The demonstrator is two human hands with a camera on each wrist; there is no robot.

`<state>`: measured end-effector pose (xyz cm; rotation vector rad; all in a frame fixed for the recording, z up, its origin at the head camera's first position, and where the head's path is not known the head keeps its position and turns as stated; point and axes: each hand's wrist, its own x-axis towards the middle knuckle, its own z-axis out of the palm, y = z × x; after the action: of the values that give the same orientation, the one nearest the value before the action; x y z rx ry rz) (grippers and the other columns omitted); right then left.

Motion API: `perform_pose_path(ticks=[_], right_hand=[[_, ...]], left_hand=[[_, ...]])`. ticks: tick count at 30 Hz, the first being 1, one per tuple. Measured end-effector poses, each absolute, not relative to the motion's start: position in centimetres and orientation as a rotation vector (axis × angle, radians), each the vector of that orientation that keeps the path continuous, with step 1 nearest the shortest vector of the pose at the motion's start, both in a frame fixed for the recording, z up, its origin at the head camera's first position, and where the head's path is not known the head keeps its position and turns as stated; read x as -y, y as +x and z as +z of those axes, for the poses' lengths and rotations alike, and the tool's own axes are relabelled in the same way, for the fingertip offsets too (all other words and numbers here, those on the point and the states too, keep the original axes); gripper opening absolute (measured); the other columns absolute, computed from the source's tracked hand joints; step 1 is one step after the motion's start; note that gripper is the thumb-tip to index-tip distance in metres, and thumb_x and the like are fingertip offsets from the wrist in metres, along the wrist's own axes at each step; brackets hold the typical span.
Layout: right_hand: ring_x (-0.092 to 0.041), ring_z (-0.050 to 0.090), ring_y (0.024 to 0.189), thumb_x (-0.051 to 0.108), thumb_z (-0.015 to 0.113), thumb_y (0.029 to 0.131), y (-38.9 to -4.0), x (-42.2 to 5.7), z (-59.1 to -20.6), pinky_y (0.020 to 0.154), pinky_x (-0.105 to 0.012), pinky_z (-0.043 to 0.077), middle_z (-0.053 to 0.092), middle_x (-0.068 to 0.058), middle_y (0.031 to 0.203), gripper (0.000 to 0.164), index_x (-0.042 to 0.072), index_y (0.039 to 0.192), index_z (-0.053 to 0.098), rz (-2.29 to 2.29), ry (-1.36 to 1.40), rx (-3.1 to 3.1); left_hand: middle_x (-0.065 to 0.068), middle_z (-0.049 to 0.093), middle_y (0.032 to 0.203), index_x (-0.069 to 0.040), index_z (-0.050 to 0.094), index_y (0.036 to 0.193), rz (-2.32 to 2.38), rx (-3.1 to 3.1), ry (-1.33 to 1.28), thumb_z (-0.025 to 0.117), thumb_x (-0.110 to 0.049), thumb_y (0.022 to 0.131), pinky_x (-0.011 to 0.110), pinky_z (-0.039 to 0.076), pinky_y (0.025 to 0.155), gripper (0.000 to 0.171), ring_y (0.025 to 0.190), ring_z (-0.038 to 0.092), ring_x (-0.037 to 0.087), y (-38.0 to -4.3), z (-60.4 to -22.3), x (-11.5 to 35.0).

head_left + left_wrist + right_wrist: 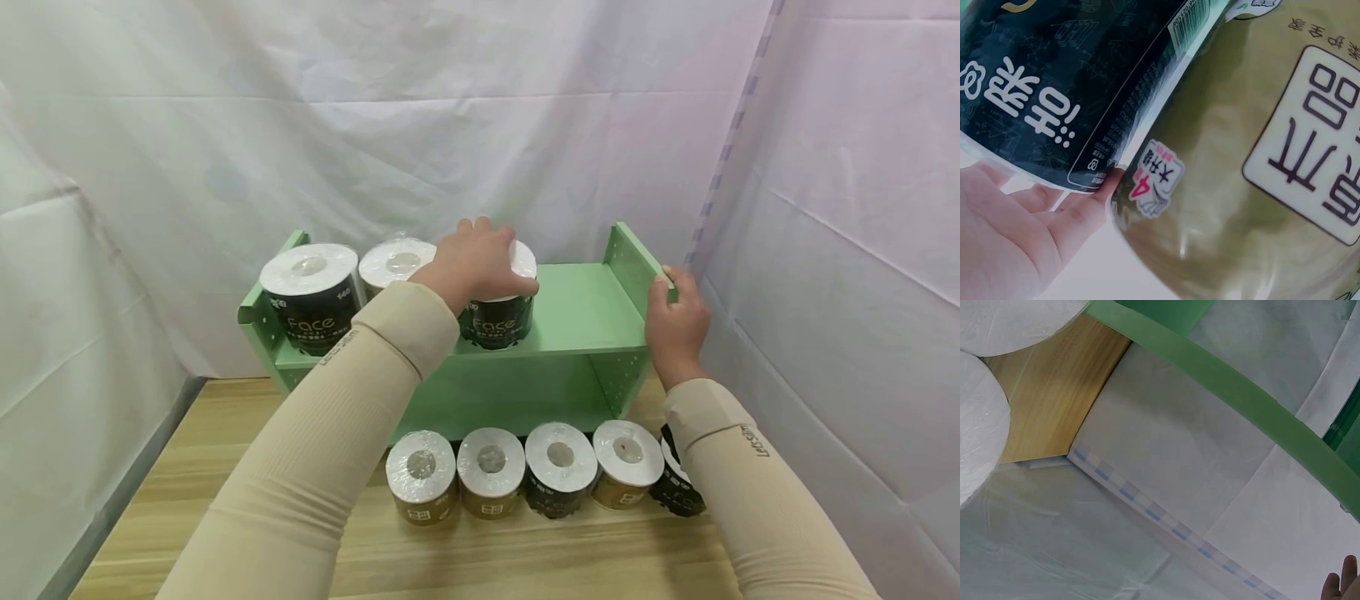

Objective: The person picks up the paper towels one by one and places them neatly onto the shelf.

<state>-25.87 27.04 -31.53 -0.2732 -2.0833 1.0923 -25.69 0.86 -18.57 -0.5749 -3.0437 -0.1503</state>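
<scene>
Gripping with left hand [474, 265] a gold-lettered black roll [498, 325], white on top; holding with right hand [677, 323] a green shelf end [633, 268].

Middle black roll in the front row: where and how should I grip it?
Grip the middle black roll by its upper rim, probably best from above: it stands upright on the table with its round top exposed, while gold rolls sit close on both sides, leaving little side room.

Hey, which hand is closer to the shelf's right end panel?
Right. The right hand is touching the right end panel, holding its edge near the front. The left hand is off to its left, over a black roll.
</scene>
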Motion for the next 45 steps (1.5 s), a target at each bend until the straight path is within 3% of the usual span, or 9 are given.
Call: perform_pose_path(ticks=[20,31,45], right_hand=[[-0.035,0.056,0.117,0.029,0.045,0.099,-25.8,-27.2,-31.7,0.097,-0.051,0.044,0.061,-0.017,0.128,0.041,0.003,0.126,0.061,1.068,-0.255,2.058],[-0.033,0.056,0.120,0.029,0.045,0.099,-25.8,-27.2,-31.7,0.099,-0.050,0.044,0.061,-0.016,0.128,0.041,0.002,0.125,0.062,1.070,-0.251,2.045],[-0.035,0.059,0.112,0.028,0.045,0.099,-25.8,-27.1,-31.9,0.094,-0.051,0.046,0.062,-0.017,0.125,0.041,0.002,0.124,0.062,1.059,-0.245,2.028]], left_hand=[[0.014,0.046,0.125,-0.017,0.049,0.132,-0.153,3.050,-0.575,0.057,-0.055,0.079,0.048,0.045,0.090,0.066,0.115,0.041,0.033,-26.5,-18.9,-1.2],[0.016,0.044,0.132,-0.015,0.045,0.139,-0.161,3.084,-0.591,0.055,-0.055,0.082,0.049,0.043,0.095,0.071,0.120,0.040,0.035,-26.8,-18.8,-1.1],[0.017,0.046,0.130,-0.013,0.049,0.133,-0.185,3.086,-0.607,0.056,-0.054,0.081,0.049,0.045,0.093,0.067,0.120,0.041,0.036,-26.9,-18.8,-0.9]])
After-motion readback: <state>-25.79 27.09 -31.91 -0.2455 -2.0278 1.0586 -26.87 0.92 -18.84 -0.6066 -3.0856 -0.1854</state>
